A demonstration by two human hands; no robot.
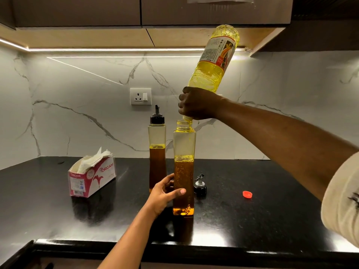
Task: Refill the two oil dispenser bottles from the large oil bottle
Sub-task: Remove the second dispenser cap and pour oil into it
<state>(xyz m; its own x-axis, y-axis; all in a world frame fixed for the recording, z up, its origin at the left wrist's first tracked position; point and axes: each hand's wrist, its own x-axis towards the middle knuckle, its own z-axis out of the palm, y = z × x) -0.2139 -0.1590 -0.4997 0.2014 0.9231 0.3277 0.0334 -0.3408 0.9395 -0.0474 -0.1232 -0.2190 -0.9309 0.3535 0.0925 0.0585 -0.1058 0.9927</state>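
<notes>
My right hand grips the neck of the large oil bottle, which is tipped mouth-down over the open dispenser bottle. Oil stands bubbling at about half height in that open bottle. My left hand holds the bottle's lower part, thumb across its front. Behind it to the left stands the second dispenser bottle, capped with its black spout lid and about half full. The removed spout lid sits on the black counter just right of the open bottle. A red cap lies further right.
A pink and white tissue box stands on the counter at the left. A wall socket is set in the marble backsplash behind the bottles. Wall cabinets hang overhead, close to the raised bottle's base.
</notes>
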